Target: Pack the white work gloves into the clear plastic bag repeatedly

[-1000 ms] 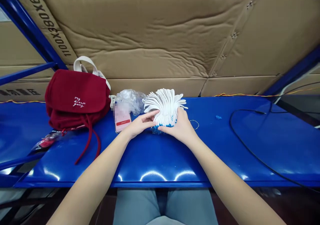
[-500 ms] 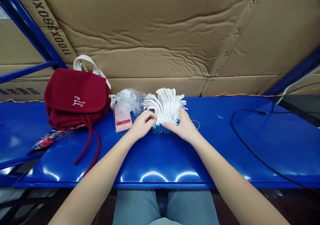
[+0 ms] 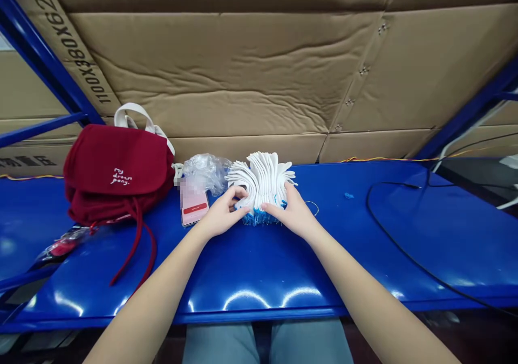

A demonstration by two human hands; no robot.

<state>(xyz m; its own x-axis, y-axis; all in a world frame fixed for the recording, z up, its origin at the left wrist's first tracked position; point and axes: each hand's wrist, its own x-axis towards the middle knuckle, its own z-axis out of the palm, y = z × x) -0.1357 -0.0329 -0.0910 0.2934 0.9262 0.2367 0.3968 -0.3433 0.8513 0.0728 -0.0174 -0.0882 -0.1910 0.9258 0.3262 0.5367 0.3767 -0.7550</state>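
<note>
A thick stack of white knit gloves [image 3: 261, 183] with blue-edged cuffs stands on its side on the blue shelf, cuffs towards me and fingers fanning out at the back. My left hand [image 3: 224, 211] grips its left end, thumb at the cuffs and fingers curled at the outer gloves. At the right end, my right hand [image 3: 294, 207] clasps the stack, its thumb lying across the front near the cuffs. The fingertips behind the gloves are partly hidden. A thin string loop [image 3: 313, 207] lies just beyond the right hand.
Left of the gloves are a phone [image 3: 194, 210], a crumpled clear plastic bag [image 3: 207, 171] and a red backpack [image 3: 119, 172] with dangling cords. Cardboard [image 3: 226, 56] backs the blue shelf [image 3: 259, 277]. A black cable [image 3: 399, 240] curves across the right side, near a blue scrap [image 3: 348, 196].
The left hand's fingers have opened out and its thumb has shifted along the left cuffs. My right hand keeps its hold. The view has tilted up slightly, so everything sits lower.
</note>
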